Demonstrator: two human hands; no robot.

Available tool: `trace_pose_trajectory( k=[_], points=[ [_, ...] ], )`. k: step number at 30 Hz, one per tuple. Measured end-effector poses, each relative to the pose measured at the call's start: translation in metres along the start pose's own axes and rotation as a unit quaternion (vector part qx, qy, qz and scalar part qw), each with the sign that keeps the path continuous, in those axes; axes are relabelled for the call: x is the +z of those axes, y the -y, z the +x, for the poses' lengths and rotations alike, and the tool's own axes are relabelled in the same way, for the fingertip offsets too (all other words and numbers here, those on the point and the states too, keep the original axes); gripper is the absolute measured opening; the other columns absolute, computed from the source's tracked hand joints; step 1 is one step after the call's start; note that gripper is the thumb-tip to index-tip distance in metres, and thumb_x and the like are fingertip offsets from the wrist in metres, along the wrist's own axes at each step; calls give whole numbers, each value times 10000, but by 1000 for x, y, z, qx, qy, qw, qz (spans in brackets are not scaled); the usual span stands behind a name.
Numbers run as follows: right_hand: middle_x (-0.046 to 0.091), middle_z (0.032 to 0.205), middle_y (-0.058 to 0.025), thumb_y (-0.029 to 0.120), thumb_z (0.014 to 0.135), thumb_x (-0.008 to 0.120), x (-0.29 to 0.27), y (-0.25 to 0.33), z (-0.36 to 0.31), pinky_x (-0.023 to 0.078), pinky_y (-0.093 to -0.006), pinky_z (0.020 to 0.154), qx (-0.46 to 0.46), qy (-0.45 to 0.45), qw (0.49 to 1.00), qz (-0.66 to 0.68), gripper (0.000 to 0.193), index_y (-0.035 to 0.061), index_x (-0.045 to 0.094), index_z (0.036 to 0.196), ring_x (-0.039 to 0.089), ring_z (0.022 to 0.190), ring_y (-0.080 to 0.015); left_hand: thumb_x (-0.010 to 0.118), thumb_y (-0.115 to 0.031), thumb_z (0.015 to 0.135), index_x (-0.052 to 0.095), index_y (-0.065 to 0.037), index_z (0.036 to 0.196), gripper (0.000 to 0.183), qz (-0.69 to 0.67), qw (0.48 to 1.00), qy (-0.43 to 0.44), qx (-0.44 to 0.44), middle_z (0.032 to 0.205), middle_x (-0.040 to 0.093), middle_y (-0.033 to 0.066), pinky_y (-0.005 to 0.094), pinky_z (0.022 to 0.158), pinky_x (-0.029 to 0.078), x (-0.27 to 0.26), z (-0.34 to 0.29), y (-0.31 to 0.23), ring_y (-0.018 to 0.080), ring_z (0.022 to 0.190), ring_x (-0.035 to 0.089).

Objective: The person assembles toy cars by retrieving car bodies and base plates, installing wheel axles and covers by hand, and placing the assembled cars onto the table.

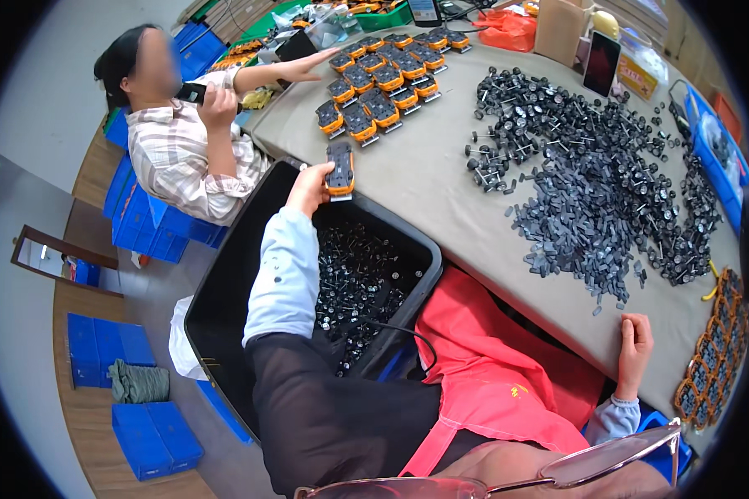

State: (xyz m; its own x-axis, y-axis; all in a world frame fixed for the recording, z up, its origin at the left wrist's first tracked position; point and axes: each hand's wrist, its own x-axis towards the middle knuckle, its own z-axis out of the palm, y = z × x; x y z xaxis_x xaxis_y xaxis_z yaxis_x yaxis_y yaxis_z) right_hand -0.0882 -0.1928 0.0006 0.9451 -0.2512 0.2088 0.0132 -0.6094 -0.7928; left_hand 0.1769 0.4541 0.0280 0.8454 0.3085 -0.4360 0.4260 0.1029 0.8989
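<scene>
- The left hand (pixel 310 190) pinches one orange-and-black toy car (pixel 339 170) between thumb and fingers, at the table's (pixel 429 162) left edge beside the black bin (pixel 431 254).
- Similar cars (pixel 389 76) stand grouped beyond; whether they are finished, I cannot tell.
- Heaped wheels (pixel 520 116) and grey pieces (pixel 574 208) suggest plenty is left.
- The right hand (pixel 635 345) curls its fingers in near the table's near edge, nothing visible in them.
- Bare tabletop between cars and heaps leaves room.
</scene>
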Motion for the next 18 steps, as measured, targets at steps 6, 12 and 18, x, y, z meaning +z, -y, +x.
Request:
trace_pose_trajectory(
  k=[6,12,18],
  points=[
    [606,907,-82,9,955,595,-2,4,-2,453,-286,769,-46,-24,998,-42,52,-16,637,940,573,845,-187,574,-338,969,663,-79,1101,304,60,997,-19,49,830,714,72,324,503,427,15,52,-8,183,617,650],
    [649,850,-141,26,910,639,7,18,-2,491,-349,718,-74,-56,994,-66,57,-10,683,909,628,793,-284,505,-304,999,726,-68,1201,381,537,711,-149,429,1176,708,213,462,892,523,-75,198,-3,359,1092,676],
    [687,962,-129,20,883,664,-27,13,-18,533,-386,828,-71,-136,987,-44,98,27,701,974,666,920,-307,531,-364,1013,712,-2,1193,443,281,864,-244,340,1119,723,223,447,916,516,-69,243,-7,349,1055,674]
  ],
)
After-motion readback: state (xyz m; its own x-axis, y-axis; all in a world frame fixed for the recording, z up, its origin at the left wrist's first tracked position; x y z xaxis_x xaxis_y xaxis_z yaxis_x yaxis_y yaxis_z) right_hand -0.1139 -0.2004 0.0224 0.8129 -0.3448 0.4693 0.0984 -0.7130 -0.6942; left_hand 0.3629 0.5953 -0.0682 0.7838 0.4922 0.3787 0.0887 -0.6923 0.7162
